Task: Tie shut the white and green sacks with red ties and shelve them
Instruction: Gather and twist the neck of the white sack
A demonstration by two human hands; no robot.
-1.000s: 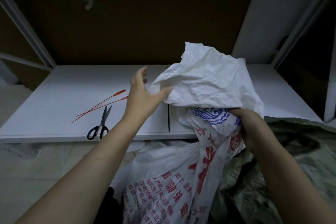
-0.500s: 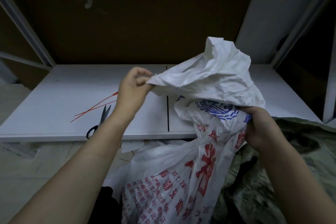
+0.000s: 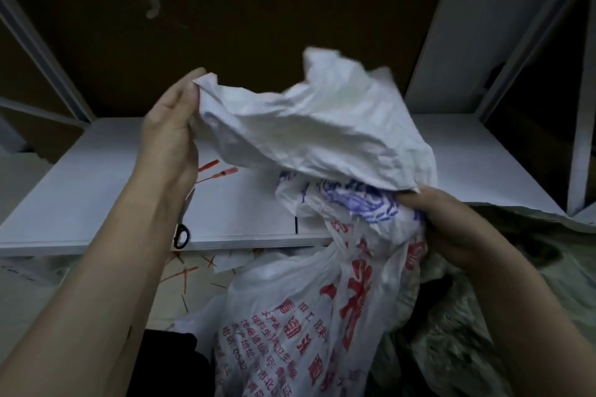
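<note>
Gripping the bunched neck of a crumpled white woven plastic sack [image 3: 322,316] printed with red and blue characters, the right hand [image 3: 451,229] is seen with its fingers curled round the gathered fabric; the body of the sack hangs below that hand and between the two forearms; the loose open mouth of the sack is lifted above the right hand and stretched across to the left hand [image 3: 171,138], by which its far edge is pinched, the fingertips being partly hidden behind the cloth; the picture is blurred around the raised fabric; two thin red plastic ties [image 3: 219,171] are laid just right of the left wrist, on a white flat shelf board [image 3: 80,196] that runs beneath and beyond both hands; their long ends are covered by the left forearm; a pair of black-handled metal scissors [image 3: 182,222] is laid on the same board, close against the left forearm, handles toward the board's near edge; a grey-green crumpled sack [image 3: 532,267] is heaped just right of and below the right hand, apart from the ties; short red offcuts [image 3: 185,271] are scattered on the pale floor [image 3: 32,293] below the board's edge, between the left forearm and the hanging sack
</note>
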